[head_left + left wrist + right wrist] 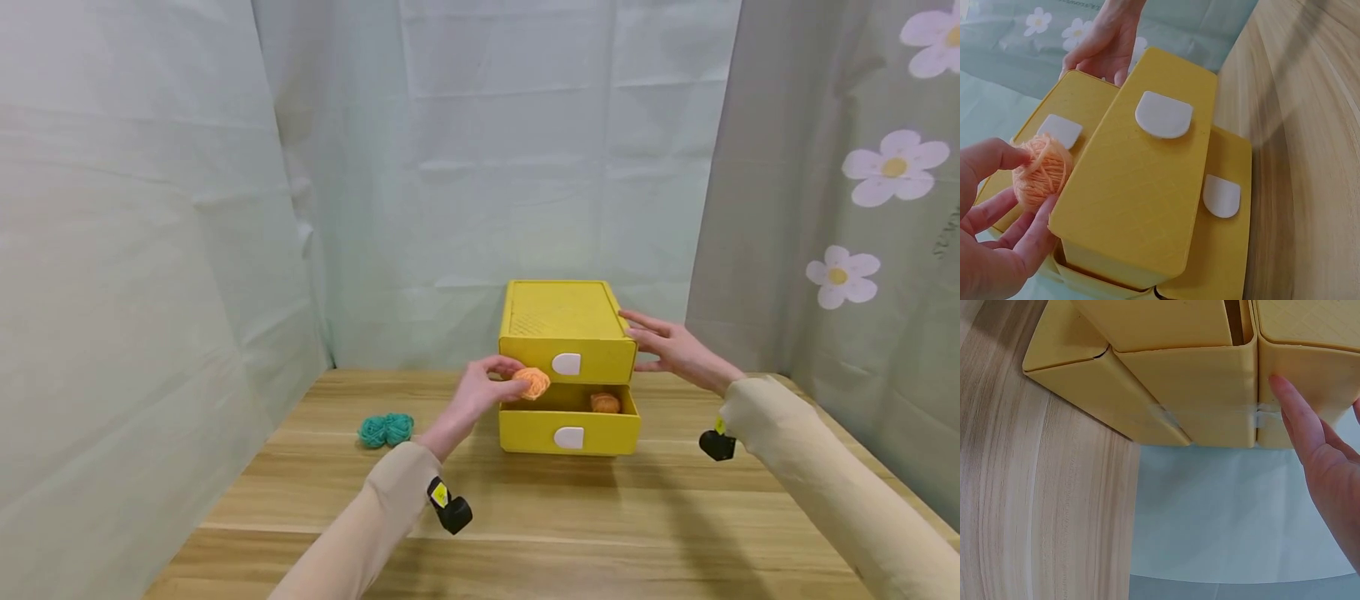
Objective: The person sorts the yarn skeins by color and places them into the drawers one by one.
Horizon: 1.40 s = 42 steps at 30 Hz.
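My left hand (477, 390) pinches a small peach-orange yarn ball (533, 383) between thumb and fingers, just in front of the yellow drawer cabinet (558, 304). In the left wrist view, that yarn ball (1042, 175) is beside the white handle of the top drawer. The middle drawer (525, 435) is pulled out, and a brown-orange yarn ball (605, 403) lies inside at its right. Against the cabinet's right side rests my right hand (675, 352), fingers extended; the right wrist view shows a fingertip (1279, 384) touching the top tier's side wall.
Two teal yarn balls (386, 430) lie side by side on the wooden table (465, 533), left of the cabinet. The bottom drawer (1229, 250), pushed in, shows below the middle one. Pale curtains (495, 167) hang behind and at both sides.
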{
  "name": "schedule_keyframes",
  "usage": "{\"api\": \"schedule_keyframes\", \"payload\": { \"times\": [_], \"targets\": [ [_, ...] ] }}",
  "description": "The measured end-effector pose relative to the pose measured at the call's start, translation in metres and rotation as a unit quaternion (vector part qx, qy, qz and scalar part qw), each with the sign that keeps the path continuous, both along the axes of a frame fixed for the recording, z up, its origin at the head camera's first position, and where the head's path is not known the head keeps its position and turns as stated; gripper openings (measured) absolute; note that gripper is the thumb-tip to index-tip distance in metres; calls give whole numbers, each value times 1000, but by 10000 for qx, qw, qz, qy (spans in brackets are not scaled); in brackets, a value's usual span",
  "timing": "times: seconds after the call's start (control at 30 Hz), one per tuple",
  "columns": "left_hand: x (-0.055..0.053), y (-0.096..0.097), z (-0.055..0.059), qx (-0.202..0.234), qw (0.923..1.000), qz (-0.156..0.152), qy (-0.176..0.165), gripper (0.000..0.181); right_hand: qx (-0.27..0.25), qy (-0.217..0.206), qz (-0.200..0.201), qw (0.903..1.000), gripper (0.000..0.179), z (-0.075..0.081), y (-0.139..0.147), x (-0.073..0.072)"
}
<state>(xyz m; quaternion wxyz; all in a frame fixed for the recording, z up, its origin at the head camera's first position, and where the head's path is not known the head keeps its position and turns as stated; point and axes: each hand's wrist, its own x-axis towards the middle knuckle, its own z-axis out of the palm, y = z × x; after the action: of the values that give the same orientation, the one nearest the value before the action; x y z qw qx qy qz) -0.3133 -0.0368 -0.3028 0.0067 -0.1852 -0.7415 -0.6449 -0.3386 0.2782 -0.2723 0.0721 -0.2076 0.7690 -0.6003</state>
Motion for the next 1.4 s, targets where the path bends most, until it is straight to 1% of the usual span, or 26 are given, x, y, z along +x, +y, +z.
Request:
{"api": "schedule_keyframes", "payload": {
  "times": [0.13, 0.27, 0.47, 0.7, 0.8, 0.93, 1.07, 1.23, 1.33, 1.4],
  "targets": [
    [0, -1, -2, 52, 9999, -80, -87, 30, 37, 4, -43, 10000, 60, -1, -1, 0],
    [1, -1, -3, 170, 9997, -96, -137, 30, 41, -2, -50, 10000, 61, -1, -1, 0],
    [4, -1, 0, 204, 9998, -28, 0, 28, -15, -18, -4, 10000, 62, 1, 0, 1],
    [9, 0, 5, 136, 9995, -218, 169, 30, -7, 1, 53, 10000, 61, 1, 2, 0],
    [11, 1, 6, 108, 9995, -176, 252, 29, 44, 33, 64, 10000, 60, 0, 1, 1],
    [17, 3, 8, -7, 9989, -27, 468, 26, 47, 3, 57, 10000, 61, 0, 1, 1],
    [23, 7, 9, -15, 9980, -24, 629, 23, 58, -15, 14, 10000, 61, 1, 2, 1],
    [29, 10, 7, 117, 9967, -207, 776, 23, 82, -6, 11, 10000, 60, 1, 3, 0],
    [41, 12, 11, 67, 9956, -362, 865, 19, 74, -7, 2, 10000, 60, 0, 3, 0],
    [44, 13, 7, -22, 9949, -406, 922, 17, 89, 9, -2, 10000, 60, 0, 3, 1]
  ]
}}
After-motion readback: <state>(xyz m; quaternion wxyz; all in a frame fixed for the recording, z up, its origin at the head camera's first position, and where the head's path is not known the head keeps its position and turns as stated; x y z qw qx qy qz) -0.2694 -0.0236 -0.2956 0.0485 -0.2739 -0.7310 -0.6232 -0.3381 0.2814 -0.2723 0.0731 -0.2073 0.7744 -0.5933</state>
